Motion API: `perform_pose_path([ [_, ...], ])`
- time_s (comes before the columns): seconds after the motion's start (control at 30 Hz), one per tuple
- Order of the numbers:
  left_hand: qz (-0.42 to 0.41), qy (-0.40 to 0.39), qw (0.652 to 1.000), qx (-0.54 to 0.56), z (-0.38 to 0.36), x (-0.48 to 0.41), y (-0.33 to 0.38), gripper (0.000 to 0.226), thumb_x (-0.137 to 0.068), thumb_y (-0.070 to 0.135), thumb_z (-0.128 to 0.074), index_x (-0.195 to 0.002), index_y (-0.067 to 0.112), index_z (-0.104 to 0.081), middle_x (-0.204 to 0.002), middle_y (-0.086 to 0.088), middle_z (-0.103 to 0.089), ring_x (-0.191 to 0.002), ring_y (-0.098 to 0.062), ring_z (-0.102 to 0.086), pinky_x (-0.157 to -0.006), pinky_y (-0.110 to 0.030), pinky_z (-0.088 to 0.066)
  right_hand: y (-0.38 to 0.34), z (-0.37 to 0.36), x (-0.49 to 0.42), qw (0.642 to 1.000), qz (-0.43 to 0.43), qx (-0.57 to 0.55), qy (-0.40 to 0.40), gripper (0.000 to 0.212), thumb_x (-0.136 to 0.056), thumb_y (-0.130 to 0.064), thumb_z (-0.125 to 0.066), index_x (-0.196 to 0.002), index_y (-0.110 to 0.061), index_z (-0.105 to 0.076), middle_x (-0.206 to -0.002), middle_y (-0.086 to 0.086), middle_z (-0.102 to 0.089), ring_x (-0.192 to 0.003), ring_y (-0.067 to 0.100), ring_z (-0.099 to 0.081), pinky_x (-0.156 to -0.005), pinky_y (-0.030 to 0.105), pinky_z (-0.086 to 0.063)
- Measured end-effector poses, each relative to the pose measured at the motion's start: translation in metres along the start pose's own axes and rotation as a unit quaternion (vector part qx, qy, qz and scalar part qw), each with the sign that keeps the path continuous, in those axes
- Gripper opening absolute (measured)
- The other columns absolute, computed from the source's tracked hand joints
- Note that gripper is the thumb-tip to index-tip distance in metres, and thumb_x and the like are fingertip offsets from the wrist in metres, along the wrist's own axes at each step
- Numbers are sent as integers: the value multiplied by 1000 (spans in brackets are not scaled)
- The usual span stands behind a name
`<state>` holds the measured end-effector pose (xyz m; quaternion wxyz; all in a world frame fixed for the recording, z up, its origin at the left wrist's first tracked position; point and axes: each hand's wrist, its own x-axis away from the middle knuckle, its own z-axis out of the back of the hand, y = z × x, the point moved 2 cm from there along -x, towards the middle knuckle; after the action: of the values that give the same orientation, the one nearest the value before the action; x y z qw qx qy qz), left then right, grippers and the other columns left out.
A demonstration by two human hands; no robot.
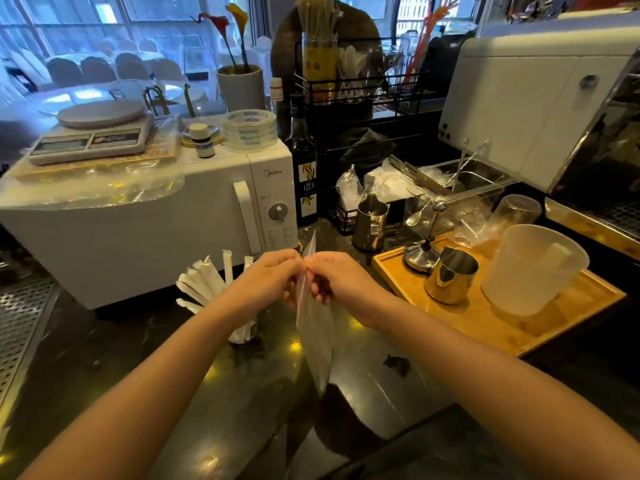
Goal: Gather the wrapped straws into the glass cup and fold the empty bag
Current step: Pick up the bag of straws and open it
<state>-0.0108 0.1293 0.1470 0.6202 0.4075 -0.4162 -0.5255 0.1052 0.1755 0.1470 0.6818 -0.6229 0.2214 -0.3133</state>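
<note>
- Nearest the camera: two bare forearms reaching in over a dark, glossy counter [398,393], meeting in the middle of the view.
- Held up between them, clear of the counter: the empty bag [313,327], transparent, hanging flat and edge-on, one corner poking up above the knuckles, the lower end dangling free.
- Left hand [268,277]: fingers curled and pinched on the bag's upper edge.
- Right hand [334,277]: likewise clenched on the same upper edge, just beside the left, the two almost touching.
- No crease visible anywhere in the bag; judged unfolded so far, or at most at the very start of a first fold.
- Just behind the left wrist: wrapped straws [204,284], white paper sleeves fanned upward and outward.
- Beneath them, mostly hidden by the left arm: the glass cup [244,332], only its base showing, standing on the counter.
- No loose straws seen on the visible counter; gathering judged complete, though the part under the arms stays hidden.
- Remaining, by this reading: folding the bag and setting it down.
- Farther back on the left: a white microwave [156,216] right behind the straws.
- Farther right: a wooden tray [554,323] with metal pitchers and a plastic jug, well apart from the work.
</note>
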Motion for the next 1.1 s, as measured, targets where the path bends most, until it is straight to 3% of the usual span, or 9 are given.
perform_pose_path([
  [0.23, 10, -20, 997, 71, 19, 57, -24, 24, -92, 13, -38, -74, 11, -55, -56, 5, -63, -50, -1, -56, -48, -12, -48, 1, -43, 18, 994, -16, 1, -111, 35, -96, -17, -37, -63, -15, -47, -56, 1, -46, -48, 7, -43, -48, 18, -33],
  [0.4, 0, 42, 995, 86, 36, 89, -31, 25, -87, 23, -46, -66, 20, -60, -53, 9, -64, -50, -1, -56, -49, -12, -47, 3, -73, 13, 984, -5, -12, -176, 34, -94, -21, -42, -61, -19, -51, -53, -4, -49, -45, 5, -45, -50, 21, -34],
  [0.53, -18, 56, 990, 125, 48, 111, -35, 25, -70, 43, -53, -68, 22, -65, -61, 3, -67, -60, -18, -55, -57, -23, -45, 4, -97, 7, 972, 3, -39, -231, 34, -93, -22, -44, -60, -21, -53, -46, -10, -52, -43, 2, -47, -47, 16, -37],
  [0.63, -18, 104, 980, 166, 57, 123, -42, 27, -69, 37, -54, -69, 10, -61, -70, -18, -58, -65, -32, -46, -61, -34, -38, 4, -114, 2, 966, 11, -52, -252, 33, -93, -19, -45, -61, -20, -53, -44, -10, -53, -43, 1, -47, -44, 11, -39],
  [0.73, -10, 142, 973, 184, 64, 133, -49, 22, -78, 22, -51, -71, 2, -57, -75, -23, -54, -71, -34, -44, -61, -38, -35, 5, -130, -1, 963, 22, -59, -262, 31, -92, -14, -44, -62, -16, -51, -43, -10, -52, -43, 1, -46, -45, 11, -39],
  [0.87, -18, 160, 968, 192, 74, 145, -57, 24, -73, 27, -51, -65, 7, -60, -52, -3, -59, -51, -15, -52, -54, -23, -46, 7, -149, -5, 958, 23, -80, -275, 32, -93, -12, -41, -63, -15, -51, -46, -11, -51, -43, 1, -45, -45, 11, -38],
  [0.9, -22, 169, 965, 201, 75, 147, -60, 25, -74, 27, -50, -64, 7, -60, -52, -6, -57, -49, -12, -54, -52, -19, -48, 7, -153, -7, 958, 21, -79, -275, 31, -93, -12, -41, -63, -13, -51, -48, -7, -50, -44, 2, -44, -45, 11, -38],
  [1.0, -33, 189, 951, 244, 82, 150, -70, 28, -78, 24, -50, -67, 0, -60, -70, -27, -53, -63, -33, -52, -56, -21, -55, 10, -165, -11, 957, 13, -85, -276, 33, -94, -12, -39, -64, -12, -51, -49, -3, -48, -44, 4, -42, -45, 13, -38],
  [1.1, -34, 191, 946, 261, 87, 154, -79, 33, -73, 29, -54, -70, -2, -61, -77, -32, -54, -76, -43, -47, -59, -26, -57, 14, -176, -14, 955, 3, -98, -281, 36, -94, -11, -37, -61, -13, -51, -46, -7, -47, -44, 5, -42, -46, 15, -38],
])
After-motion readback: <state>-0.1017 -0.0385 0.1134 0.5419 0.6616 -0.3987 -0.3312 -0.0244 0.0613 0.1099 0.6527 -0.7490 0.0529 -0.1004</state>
